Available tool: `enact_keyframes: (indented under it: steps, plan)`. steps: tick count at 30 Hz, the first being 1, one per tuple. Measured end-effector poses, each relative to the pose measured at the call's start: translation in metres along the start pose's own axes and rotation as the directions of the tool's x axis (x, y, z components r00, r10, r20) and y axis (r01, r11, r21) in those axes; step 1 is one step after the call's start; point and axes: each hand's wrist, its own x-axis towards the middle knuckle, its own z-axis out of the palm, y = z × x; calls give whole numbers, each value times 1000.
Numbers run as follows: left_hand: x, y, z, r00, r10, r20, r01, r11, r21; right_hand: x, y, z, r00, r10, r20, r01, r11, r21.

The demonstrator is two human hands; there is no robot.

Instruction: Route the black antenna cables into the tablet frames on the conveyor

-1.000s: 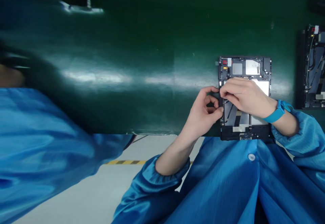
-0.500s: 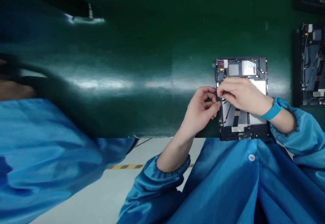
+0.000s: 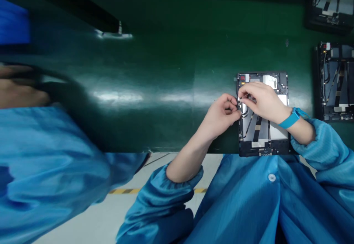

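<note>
An opened tablet [image 3: 280,146] lies on the green table, its inside facing up, with black flat cables and silver plates showing. My left hand [image 3: 222,114] is at its left edge, thumb on the rim and the other fingers curled against the side. Over the upper left part of the tablet, my right hand [image 3: 261,98] has thumb and index finger pinched close to that same edge. A thin wire shows at the right fingertips; its ends are hidden. A blue band circles my right wrist.
Another opened tablet [image 3: 336,109] rests to the right, and one more [image 3: 332,19] lies behind it. On the left are a co-worker's hand [image 3: 23,92], blurred, and blue sleeve [image 3: 55,155]. A dark bar [image 3: 91,11] stands at the back left of the green table [image 3: 166,126].
The view has shifted, bringing more of the tablets on the right into sight. My right fingertips have moved slightly up along the tablet's left edge; my left hand stays by the rim.
</note>
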Motion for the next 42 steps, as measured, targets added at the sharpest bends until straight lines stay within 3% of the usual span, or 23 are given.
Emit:
enact_keyframes:
  steps: [8, 21, 24, 28, 36, 42]
  plan:
    - [9, 6, -2, 1000, 16, 9, -17, 992, 128, 4, 0, 1, 999, 40, 18, -41, 998, 38]
    - [13, 9, -4, 996, -77, 53, 76, 997, 7, 5, -2, -1, 998, 45, 34, -46, 998, 34]
    - [18, 13, -3, 990, -126, 60, 127, 992, -18, 8, 0, -2, 999, 40, 4, -40, 999, 17]
    - [30, 22, -2, 983, -184, -2, 184, 983, -22, 14, 2, -4, 987, 137, -84, -137, 991, 16]
    - [51, 27, -5, 995, -95, 5, 96, 994, -55, 18, 3, -6, 948, 272, -163, -258, 961, 103]
    - [50, 22, -10, 995, -59, 86, 63, 997, -37, 19, 6, -4, 949, 268, -164, -272, 962, -5]
